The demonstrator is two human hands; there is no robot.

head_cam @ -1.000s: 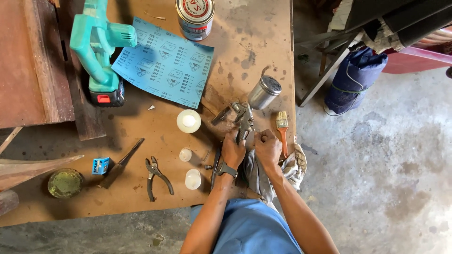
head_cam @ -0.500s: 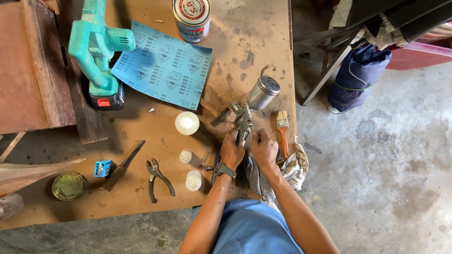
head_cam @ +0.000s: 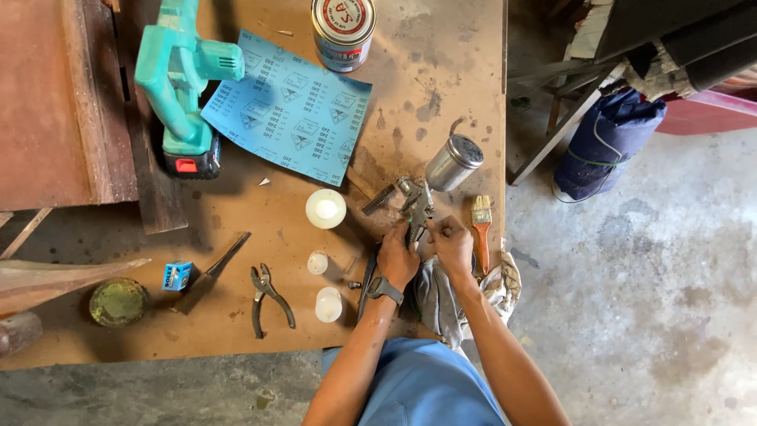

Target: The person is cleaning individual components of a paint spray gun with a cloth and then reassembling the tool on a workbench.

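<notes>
Up close, metal spray gun [head_cam: 415,207], bare hands [head_cam: 426,251].

Top centre of the workbench: cylindrical metal tin [head_cam: 343,31] with a red-and-white printed lid label. Left of it: blue rectangular sandpaper sheet [head_cam: 288,108] with repeated dark printing. Lower left: small blue cardboard box [head_cam: 177,275], white-marked, beside a blade.

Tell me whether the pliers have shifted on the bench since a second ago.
No. The pliers lie in the same spot between the blue box and small white cap.
</notes>
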